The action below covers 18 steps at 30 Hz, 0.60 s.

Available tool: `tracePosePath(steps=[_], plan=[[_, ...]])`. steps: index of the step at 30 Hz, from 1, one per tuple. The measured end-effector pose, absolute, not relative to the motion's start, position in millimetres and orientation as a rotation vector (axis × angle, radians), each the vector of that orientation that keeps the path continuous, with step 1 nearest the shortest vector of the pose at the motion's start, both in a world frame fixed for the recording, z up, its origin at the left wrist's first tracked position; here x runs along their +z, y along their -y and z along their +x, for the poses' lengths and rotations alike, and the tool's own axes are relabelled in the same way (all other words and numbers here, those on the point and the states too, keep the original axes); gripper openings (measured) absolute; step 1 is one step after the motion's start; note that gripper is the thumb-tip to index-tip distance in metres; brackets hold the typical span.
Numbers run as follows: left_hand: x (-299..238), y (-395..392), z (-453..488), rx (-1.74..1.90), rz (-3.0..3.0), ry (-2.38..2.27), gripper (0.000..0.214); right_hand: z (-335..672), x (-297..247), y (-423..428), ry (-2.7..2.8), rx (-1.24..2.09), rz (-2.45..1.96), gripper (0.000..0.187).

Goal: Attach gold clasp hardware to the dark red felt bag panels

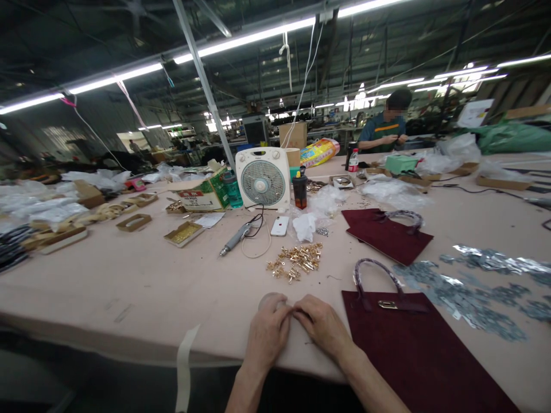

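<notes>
Close together near the table's front edge, my left hand and my right hand meet at the fingertips. Both are closed in a pinch, and whatever lies between the fingers is too small or hidden to name. A roundish pale object shows just behind my left fingers, partly covered. Beyond the hands lies a loose pile of gold-coloured metal fittings. Right of my right hand, a dark red bag panel with a wrapped handle and a gold clasp lies flat.
Further back are an electric screwdriver, a white phone, a box fan and a tray of small gold parts. More dark red panels and scattered grey metal plates lie right. A co-worker sits across the table.
</notes>
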<state>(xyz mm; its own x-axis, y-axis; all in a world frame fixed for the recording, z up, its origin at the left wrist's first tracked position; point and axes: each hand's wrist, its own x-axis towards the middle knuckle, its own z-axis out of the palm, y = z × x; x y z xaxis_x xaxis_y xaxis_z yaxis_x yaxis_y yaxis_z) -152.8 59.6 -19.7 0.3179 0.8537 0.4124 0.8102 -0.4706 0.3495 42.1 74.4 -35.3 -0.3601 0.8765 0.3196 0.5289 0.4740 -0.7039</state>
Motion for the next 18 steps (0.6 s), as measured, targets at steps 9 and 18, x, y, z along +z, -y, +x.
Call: tracePosePath(steps=[9,18], plan=[[-13.1,-61.7,-150.3,0.779,2.384,-1.569,0.023,38.5,-25.3,-71.7,2.109,0.587,-1.268,0.011],[-8.3,-60.3,-149.0,0.754,2.265,-1.605,0.022,35.6,-32.1,-72.7,2.295,0.285,-1.255,0.012]])
